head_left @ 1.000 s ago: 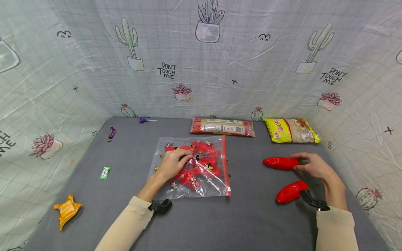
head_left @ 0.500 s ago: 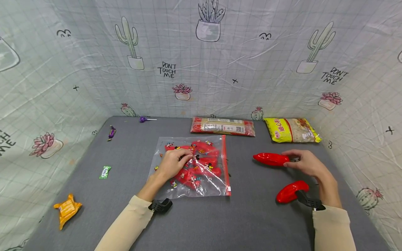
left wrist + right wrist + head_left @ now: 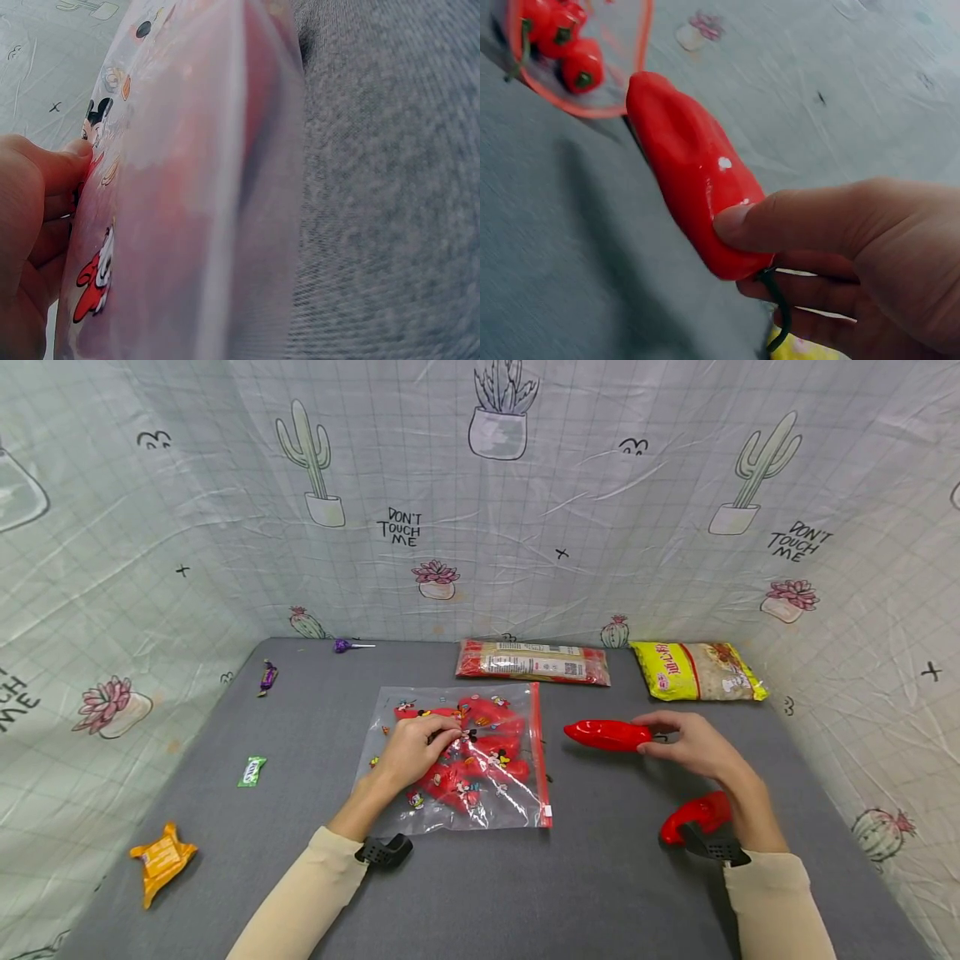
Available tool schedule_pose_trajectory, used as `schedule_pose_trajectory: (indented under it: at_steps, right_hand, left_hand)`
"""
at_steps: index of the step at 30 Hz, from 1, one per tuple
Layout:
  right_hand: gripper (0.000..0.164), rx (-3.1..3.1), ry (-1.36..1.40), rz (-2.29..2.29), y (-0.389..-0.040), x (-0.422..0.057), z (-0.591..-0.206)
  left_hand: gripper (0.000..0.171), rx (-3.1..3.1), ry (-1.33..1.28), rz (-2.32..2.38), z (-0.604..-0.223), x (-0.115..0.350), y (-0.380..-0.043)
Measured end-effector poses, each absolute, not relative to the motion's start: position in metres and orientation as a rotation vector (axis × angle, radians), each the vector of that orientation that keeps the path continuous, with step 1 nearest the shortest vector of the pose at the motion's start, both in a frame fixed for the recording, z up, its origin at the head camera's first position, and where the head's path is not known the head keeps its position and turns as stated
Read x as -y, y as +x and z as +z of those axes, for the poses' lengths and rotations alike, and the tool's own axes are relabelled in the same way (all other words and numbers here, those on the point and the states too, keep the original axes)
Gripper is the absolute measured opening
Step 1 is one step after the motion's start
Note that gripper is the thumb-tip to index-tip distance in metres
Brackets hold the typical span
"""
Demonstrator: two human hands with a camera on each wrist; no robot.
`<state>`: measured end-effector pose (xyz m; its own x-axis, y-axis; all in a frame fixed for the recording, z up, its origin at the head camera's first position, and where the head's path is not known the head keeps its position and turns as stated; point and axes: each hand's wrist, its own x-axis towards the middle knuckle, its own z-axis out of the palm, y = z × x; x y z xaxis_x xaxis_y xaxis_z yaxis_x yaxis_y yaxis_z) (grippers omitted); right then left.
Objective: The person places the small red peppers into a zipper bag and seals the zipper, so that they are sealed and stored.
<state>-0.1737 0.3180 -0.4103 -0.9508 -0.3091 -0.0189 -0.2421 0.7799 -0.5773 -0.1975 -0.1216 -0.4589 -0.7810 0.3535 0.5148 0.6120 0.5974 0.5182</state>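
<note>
A clear zip bag [image 3: 517, 810] with cartoon prints and a red edge lies on the grey table, several red peppers [image 3: 583, 66] inside it. In the right wrist view its red-edged mouth gapes. My left hand [image 3: 412, 747] pinches the bag's upper film between thumb and curled fingers. My right hand [image 3: 693, 745] grips another red pepper [image 3: 606, 735] by its stem end, the tip pointing left at the bag's mouth. In the right wrist view the pepper's shadow falls on the table, apart from it. A further red pepper [image 3: 678, 820] lies partly hidden behind the right wrist's strap.
A red-ended noodle pack [image 3: 532, 662] and a yellow food bag [image 3: 697, 672] lie along the back. On the left are a purple lollipop [image 3: 342, 646], a purple candy [image 3: 267, 678], a green candy [image 3: 251, 772] and an orange packet [image 3: 163, 864]. Printed cloth hangs around the table.
My right hand has carried the gripped pepper leftward and slightly away from me, closer to the bag's mouth. The left hand and the bag look unmoved.
</note>
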Motion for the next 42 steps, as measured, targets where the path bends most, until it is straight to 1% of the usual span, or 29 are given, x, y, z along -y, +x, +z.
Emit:
schedule_pose_trajectory:
  at_steps: [9,27,37,42]
  right_hand:
    - [0.042,-2.847,-0.542,-0.926,-0.173,-0.29,-0.412]
    - [0.037,-2.832,-0.725,-0.925,-0.171,-0.258,-0.418]
    - [0.038,-2.788,-0.834,-0.931,-0.179,-0.231,-0.423]
    - [0.041,-2.76,-0.793,-0.927,-0.181,-0.214,-0.426]
  left_hand:
    - [0.013,2.47,-0.783,-0.997,-0.458,0.122,-0.197]
    - [0.013,2.451,-0.806,-0.985,-0.457,0.12,-0.194]
    - [0.013,2.448,-0.804,-0.983,-0.459,0.121,-0.196]
    - [0.013,2.464,-0.79,-1.003,-0.459,0.121,-0.196]
